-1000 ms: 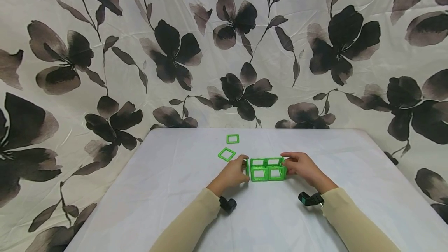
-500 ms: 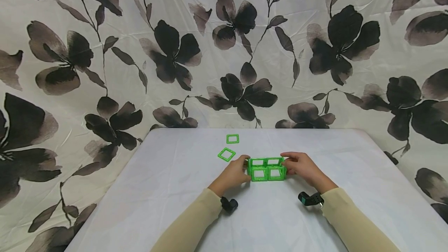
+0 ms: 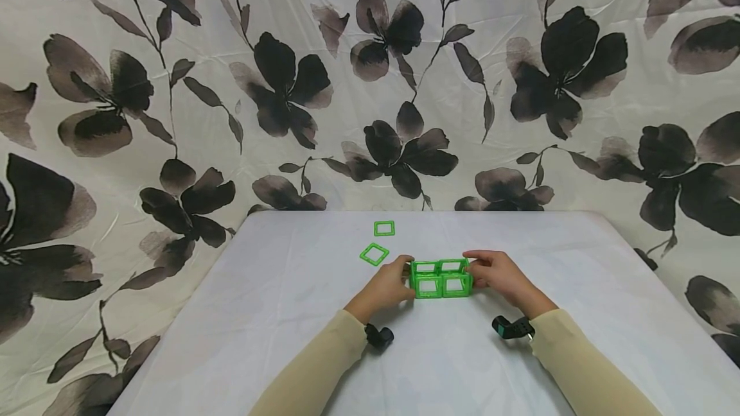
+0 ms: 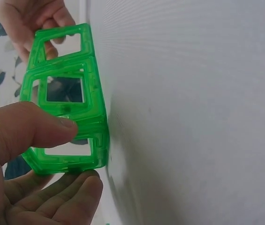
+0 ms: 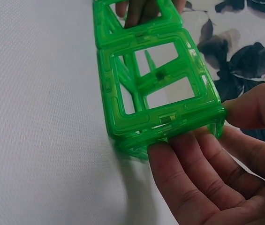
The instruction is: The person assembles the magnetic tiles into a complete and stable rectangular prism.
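A boxlike structure of green see-through magnetic tiles [image 3: 442, 286] stands on the white table, two square frames long. My left hand [image 3: 381, 286] grips its left end. In the left wrist view, the thumb [image 4: 38, 126] presses over the front frame while the fingers lie against the end tile. At the opposite end, my right hand [image 3: 502, 277] holds the structure. The right wrist view has several fingertips [image 5: 162, 157] against the end side and the thumb touching a corner. The square frames [image 5: 170, 115] there are hollow, with inner bars visible through them.
Two loose green square tiles lie beyond the left hand: a diamond-turned one [image 3: 374, 254] and, farther back, a straight one [image 3: 384, 228]. The white-covered table [image 3: 277, 313] meets a floral cloth [image 3: 399, 153] behind its far edge.
A second ago the left hand held a tile slightly apart from the structure's left end. It has moved right, and the tile now sits against that end. The right hand stays in place.
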`<state>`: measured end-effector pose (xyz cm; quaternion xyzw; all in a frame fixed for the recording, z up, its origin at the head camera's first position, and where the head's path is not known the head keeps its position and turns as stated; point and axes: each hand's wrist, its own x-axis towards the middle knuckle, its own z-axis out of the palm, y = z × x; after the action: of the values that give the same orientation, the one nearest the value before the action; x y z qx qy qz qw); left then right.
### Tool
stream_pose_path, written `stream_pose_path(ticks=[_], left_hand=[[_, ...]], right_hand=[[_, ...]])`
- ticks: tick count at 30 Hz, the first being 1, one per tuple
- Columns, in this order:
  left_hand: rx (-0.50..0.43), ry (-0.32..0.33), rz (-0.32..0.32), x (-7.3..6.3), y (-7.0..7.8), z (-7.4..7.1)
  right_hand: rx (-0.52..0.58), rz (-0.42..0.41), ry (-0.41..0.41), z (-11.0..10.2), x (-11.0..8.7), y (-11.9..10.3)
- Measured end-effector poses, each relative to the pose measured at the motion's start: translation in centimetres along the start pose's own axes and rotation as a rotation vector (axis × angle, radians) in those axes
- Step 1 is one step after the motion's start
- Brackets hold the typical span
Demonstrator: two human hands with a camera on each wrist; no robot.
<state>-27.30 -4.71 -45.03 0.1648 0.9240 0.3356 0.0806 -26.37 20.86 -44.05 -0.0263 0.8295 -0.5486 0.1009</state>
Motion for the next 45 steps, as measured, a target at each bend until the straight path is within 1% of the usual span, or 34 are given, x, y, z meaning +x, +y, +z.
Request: stream_pose_path(ticks=[6, 12, 17, 24, 31, 35, 42, 45], left_hand=[[-0.008, -0.005, 0.005, 0.2, -0.4, -0.2], [-0.043, -0.013, -0.002, 0.5, -0.8, -0.3], [-0.06, -0.016, -0.015, 0.4, -0.8, -0.5], [-0.058, -0.012, -0.017, 0.3, -0.7, -0.5], [-0.058, -0.014, -0.004, 0.2, -0.8, -0.5], [-0.045, -0.019, 0.018, 0.0, -0.8, -0.5], [-0.041, -0.045, 0.043, 0.0, -1.1, -0.5], [-0.016, -0.045, 0.057, 0.0, -1.1, -0.5]], right_hand=[[0.013, 0.0, -0.012, 0.2, 0.2, 0.0], [0.025, -0.016, -0.017, 0.4, 0.3, 0.0], [0.019, -0.018, -0.017, 0.4, 0.5, 0.3], [-0.001, -0.052, -0.02, 0.5, 0.8, 0.7], [-0.036, -0.073, -0.032, 0.5, 0.8, 0.9], [-0.062, -0.081, -0.028, 0.6, 0.7, 0.9], [-0.063, -0.075, -0.014, 0.7, 0.7, 0.8], [-0.064, -0.086, -0.016, 0.7, 0.7, 0.8]])
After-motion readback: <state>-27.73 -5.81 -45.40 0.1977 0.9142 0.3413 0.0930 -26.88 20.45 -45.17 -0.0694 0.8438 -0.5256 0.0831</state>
